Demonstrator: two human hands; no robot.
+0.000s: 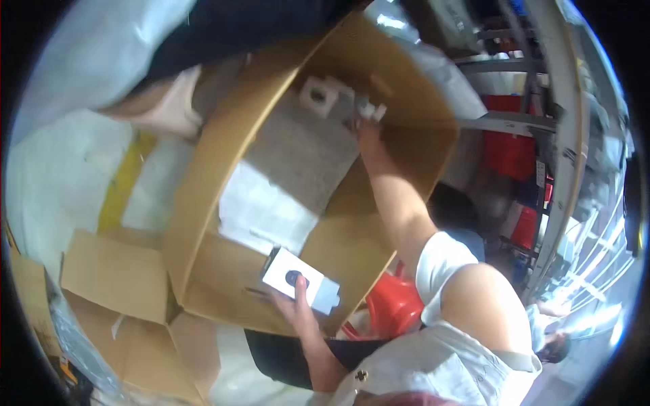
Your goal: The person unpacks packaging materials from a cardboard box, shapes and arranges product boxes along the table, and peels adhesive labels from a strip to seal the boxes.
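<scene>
My left hand [298, 310] is closed around a small white box [288, 272], with the thumb lying across a dark round mark on its face. A pale grey flap or end juts from the box's right side. The box is held over the near edge of a large open cardboard carton [203, 216]. My right arm reaches deep into that carton. At its far end, my right hand [366, 127] touches a small white object [371, 109]; its fingers are blurred and partly hidden. Beside it sits a white box with a dark round mark [318, 96].
A grey-white sheet [291, 155] lies inside the carton. Another open cardboard box [115, 277] stands at the lower left. A red plastic stool-like object [393, 304] is beside the carton. Metal shelving [508, 122] with red items rises on the right. Yellow tape [125, 183] marks the floor.
</scene>
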